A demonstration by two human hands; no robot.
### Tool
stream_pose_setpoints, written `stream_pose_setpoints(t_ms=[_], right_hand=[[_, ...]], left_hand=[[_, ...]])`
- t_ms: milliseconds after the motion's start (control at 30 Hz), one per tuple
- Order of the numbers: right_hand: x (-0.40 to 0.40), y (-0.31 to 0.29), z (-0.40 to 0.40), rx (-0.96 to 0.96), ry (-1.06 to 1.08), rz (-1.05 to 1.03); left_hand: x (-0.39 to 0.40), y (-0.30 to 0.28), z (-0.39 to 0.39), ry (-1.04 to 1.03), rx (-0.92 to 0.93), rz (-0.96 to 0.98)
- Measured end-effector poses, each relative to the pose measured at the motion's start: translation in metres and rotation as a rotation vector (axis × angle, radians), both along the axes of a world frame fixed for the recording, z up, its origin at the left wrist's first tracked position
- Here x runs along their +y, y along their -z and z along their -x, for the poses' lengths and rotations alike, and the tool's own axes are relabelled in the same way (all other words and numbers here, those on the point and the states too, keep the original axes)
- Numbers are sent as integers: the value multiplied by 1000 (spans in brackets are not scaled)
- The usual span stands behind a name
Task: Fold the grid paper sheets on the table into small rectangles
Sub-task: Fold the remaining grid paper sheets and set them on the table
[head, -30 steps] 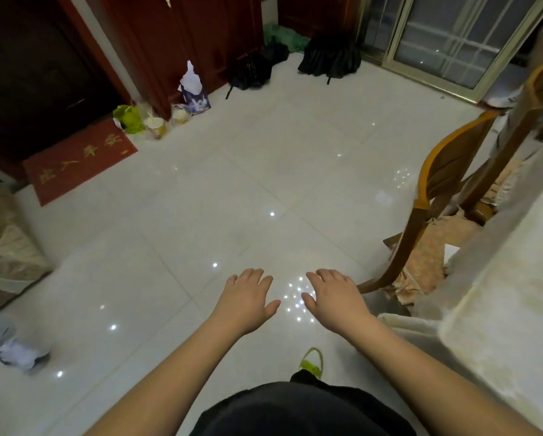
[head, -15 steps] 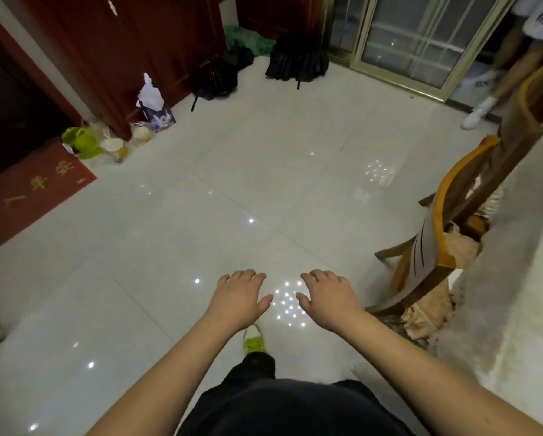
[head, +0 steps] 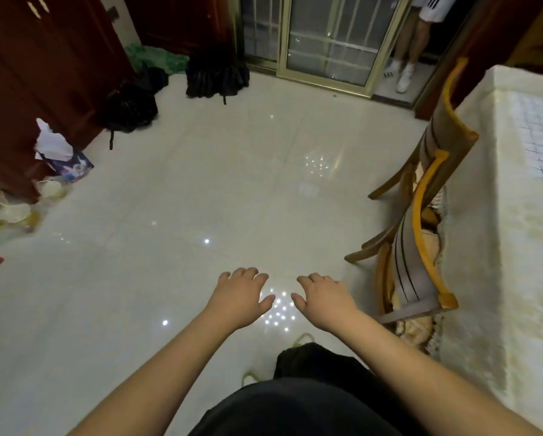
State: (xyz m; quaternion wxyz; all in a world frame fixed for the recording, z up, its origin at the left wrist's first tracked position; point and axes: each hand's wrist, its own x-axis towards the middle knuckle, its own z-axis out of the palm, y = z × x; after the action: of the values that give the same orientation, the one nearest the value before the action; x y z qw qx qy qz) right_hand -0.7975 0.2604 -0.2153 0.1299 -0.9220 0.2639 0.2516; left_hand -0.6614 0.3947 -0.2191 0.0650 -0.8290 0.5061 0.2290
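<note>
A grid paper sheet [head: 538,140] lies on the table [head: 496,234] at the far right, under a cream cloth; only part of the sheet shows at the frame edge. My left hand [head: 240,294] and my right hand [head: 322,294] hover side by side, palms down, over the tiled floor in front of me. Both hold nothing and their fingers hang loosely curled. The table and the paper are well to the right of both hands.
Two wooden chairs [head: 421,247] stand pushed against the table's left side. Another person's legs [head: 410,48] stand in the doorway at the back. Black bags [head: 215,75], a tissue box [head: 65,155] and cups line the red cabinets at left.
The view has swung to the right, so the table top and the grid paper have come into sight. My hands keep the same pose in front of me.
</note>
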Motion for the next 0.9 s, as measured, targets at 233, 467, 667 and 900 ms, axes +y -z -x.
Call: stream_pose_setpoints(t_ms=[233,467,667,900], right_hand=[[-93,11,-26,-64,164,43],[-188,4,-60,-85,254,21],[-250,-3,-76,-95,328,20],[-317,-5,-99,-89,498,44]], left_hand=[[-109,5,-46,155,-7,-4],[-216,-10,-78,269,-29,-52],[-298,-18,-102,345,-26,-30],[-390,-12,-139,446,-19,-29]])
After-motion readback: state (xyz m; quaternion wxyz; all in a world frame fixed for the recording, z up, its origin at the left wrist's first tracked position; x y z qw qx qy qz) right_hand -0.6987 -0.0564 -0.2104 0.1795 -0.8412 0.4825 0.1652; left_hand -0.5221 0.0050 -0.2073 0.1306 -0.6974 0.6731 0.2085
